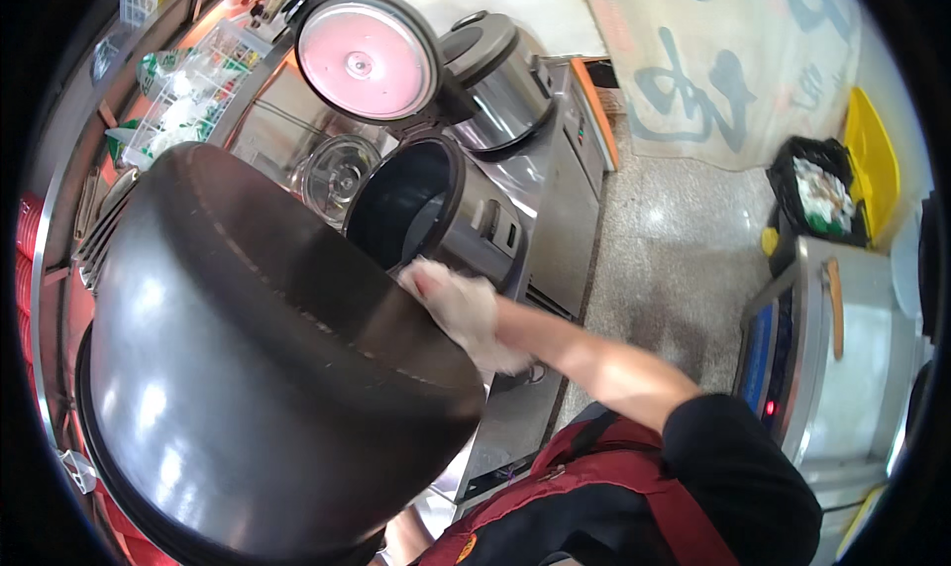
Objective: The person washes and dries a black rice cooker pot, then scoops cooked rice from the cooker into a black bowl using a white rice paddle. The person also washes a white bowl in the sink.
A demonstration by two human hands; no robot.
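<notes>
A large dark metal cooking pot [245, 358] fills the left of the head view, tilted with its flat base [312, 269] towards the upper right. My right hand [453, 298] holds a bunched white cloth [475, 321] against or very near the base's edge; blur hides the exact contact. Of my left arm only a piece of forearm [405, 538] shows below the pot; the hand itself is hidden. Beyond the base stands a rice cooker [483, 224], its lid [368, 61] raised and its dark inside [405, 202] visible, with no inner pot in it.
A second rice cooker [490, 76], lid down, stands behind on the steel counter [568, 224]. A clear glass lid [342, 176] lies beside the open cooker. Wire baskets [189, 113] line the left shelf. A lined bin [821, 194] and a steel cabinet [854, 358] stand right.
</notes>
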